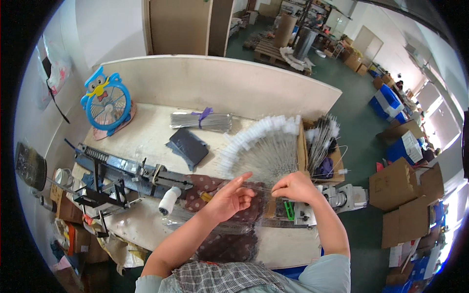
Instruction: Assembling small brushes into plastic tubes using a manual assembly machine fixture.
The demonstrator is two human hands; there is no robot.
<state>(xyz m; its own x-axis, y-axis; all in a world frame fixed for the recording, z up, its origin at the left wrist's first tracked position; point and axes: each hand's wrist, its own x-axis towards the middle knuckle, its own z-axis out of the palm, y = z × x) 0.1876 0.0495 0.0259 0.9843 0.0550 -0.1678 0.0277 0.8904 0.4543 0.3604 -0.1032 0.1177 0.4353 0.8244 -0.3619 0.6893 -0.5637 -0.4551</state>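
My right hand (295,187) is closed in a pinch above the right part of the bench. A thin wire (260,187) seems to run from its fingertips toward my left hand. My left hand (233,199) hovers over a dark polka-dot cloth (205,188), its index finger stretched out and the others loosely curled, with no firm grip showing. Just beyond both hands, a wide fan of thin metal wires with white ends (261,146) is spread on the bench. Below my right hand lies a small green piece (289,211), beside a metal fixture (305,215).
To the left runs a long metal bench fixture (141,176) with a white roll-like part (169,200). Farther back lie a purple-tied wire bundle (201,121), dark pouches (188,148) and a blue fan (108,105). A carton of wires (322,151) stands right, before a low partition (220,80).
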